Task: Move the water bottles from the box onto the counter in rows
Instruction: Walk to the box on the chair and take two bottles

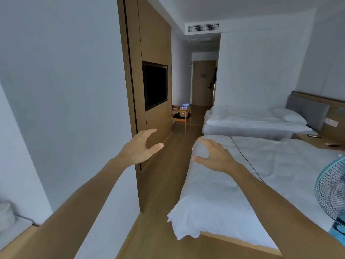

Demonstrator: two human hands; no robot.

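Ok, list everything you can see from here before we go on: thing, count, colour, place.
Beds: two, white linen, right side.
Pillow: one, white, far bed.
Television: one, black, in wooden wall panel.
Chair: one, wooden, far along left wall.
Box: one, cardboard, on the chair.
Water bottles: count unclear, bluish, in the box.
Door: one, wooden, far end.
Fan: one, teal, right edge.
Left hand: open, empty.
Right hand: open, empty.

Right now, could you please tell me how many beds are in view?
2: the near bed lies at the right under the right hand; the far bed lies beyond it, alongside the right wall.
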